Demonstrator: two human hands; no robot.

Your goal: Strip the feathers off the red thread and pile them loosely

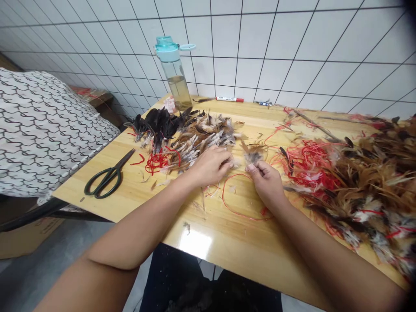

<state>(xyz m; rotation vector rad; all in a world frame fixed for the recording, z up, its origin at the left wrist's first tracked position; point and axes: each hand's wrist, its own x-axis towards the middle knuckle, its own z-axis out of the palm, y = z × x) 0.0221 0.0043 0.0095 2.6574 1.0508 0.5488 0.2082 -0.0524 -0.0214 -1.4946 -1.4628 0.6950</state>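
My right hand pinches a small bunch of brown and grey feathers between thumb and fingers, tips pointing away from me. A loop of thin red string lies on the wood beside that hand. My left hand is closed at the near edge of a pile of brown and white feathers. Its thumb and fingers come together, with a bit of pale fluff just past them; what they hold, if anything, I cannot make out. Black feathers lie beyond it to the left.
Black-handled scissors lie at the left, near red string scraps. A bottle stands by the tiled wall, a marker right of it. Tangled red string and a large heap of tied feather bunches cover the right side.
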